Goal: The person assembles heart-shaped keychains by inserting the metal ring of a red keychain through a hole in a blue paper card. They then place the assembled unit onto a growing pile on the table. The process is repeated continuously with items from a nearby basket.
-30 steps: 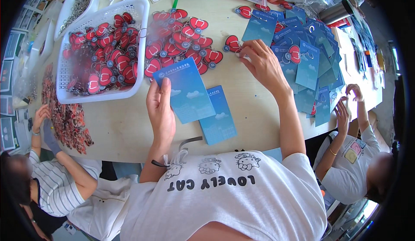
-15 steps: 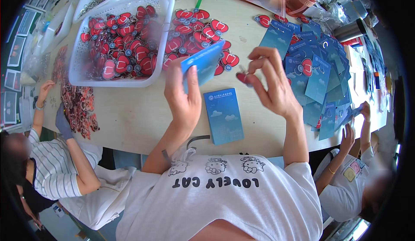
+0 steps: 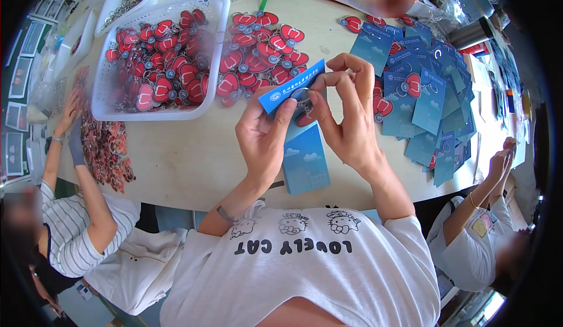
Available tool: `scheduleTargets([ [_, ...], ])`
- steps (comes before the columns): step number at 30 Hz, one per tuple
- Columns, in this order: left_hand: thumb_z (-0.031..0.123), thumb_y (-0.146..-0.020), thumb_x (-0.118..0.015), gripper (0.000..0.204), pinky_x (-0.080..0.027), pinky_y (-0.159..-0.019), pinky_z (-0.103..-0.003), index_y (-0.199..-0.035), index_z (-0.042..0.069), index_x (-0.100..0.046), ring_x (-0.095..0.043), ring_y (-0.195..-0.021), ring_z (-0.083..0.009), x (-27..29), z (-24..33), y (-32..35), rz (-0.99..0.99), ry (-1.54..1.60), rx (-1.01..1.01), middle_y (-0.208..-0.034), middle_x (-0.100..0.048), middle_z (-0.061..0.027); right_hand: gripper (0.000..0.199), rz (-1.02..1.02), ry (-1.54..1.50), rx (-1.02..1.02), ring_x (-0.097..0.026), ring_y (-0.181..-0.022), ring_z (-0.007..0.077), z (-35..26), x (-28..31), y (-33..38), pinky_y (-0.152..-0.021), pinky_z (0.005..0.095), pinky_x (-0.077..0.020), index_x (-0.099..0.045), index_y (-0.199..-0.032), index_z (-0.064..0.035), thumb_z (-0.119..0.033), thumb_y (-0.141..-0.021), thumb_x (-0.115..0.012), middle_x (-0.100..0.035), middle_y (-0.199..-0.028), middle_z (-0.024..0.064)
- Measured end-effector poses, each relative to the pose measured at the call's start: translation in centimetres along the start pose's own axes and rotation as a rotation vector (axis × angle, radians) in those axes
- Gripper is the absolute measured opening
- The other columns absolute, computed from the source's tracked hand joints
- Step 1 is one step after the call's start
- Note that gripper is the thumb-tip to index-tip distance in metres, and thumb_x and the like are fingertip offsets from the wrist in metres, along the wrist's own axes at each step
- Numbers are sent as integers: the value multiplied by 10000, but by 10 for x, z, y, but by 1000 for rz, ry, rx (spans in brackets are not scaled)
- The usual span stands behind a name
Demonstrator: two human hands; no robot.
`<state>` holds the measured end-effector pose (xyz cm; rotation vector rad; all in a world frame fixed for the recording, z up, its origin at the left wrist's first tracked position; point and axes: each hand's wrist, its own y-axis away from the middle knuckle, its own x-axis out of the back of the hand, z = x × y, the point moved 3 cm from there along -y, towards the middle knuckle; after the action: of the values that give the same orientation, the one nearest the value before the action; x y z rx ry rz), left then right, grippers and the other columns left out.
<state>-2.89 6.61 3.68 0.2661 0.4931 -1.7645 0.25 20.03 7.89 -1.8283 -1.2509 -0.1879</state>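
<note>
My left hand (image 3: 262, 140) pinches a blue card (image 3: 281, 95) between thumb and fingers, tilted above the table. Against the card's upper part, my right hand (image 3: 350, 116) grips a keychain (image 3: 304, 118) by its metal ring. Its red charm hangs below the ring, partly hidden by my fingers. Whether the ring passes through the card, I cannot tell. Right under both hands lies a neat stack of blue cards (image 3: 307, 165) printed with clouds. Beyond my left hand spreads a heap of red keychains (image 3: 252, 63).
A white plastic basket (image 3: 155, 114) of red keychains stands at left. Many blue cards (image 3: 431, 113), some bearing keychains, overlap at right. A tray of metal rings (image 3: 130, 1) sits far left, above orange-red trinkets (image 3: 105, 151). Co-workers sit on both sides; a steel cylinder (image 3: 472, 35) lies back right.
My hands have come together: the right moved left with the keychain, bringing its ring against the card. The card has turned and tilted. Co-workers' hands at both sides have shifted.
</note>
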Motion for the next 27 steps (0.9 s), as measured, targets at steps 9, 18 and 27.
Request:
scheduleTargets([
  [9, 51, -985, -503, 266, -454, -908, -285, -1240, -3, -451, -547, -1040, -115, 0, -14, 5, -7, 46, 5, -1162, -571, -88, 473, 117, -452, -379, -633, -1004, 214, -4, -20, 10, -836, 325, -515, -394, -1212, 21, 74, -814, -643, -563, -1095, 146],
  [18, 281, -879, -679, 483, -420, -876, -375, -1234, 24, -477, -514, -1021, -251, 35, -15, 11, -256, -1043, -95, -1070, -523, -112, 508, 164, -343, -403, -623, -928, 161, 77, 36, 4, -761, 256, -502, -438, -1295, -21, 59, -820, -600, -600, -1036, 103],
  [27, 336, -681, -818, 496, -384, -800, -419, -984, 59, -539, -500, -932, -272, 46, -33, 22, -343, -1307, -108, -960, -538, -73, 476, 191, 743, -107, -517, -1135, 337, 134, 42, -19, -979, 445, -408, -528, -1236, -51, -123, -803, -713, -566, -1162, 143],
])
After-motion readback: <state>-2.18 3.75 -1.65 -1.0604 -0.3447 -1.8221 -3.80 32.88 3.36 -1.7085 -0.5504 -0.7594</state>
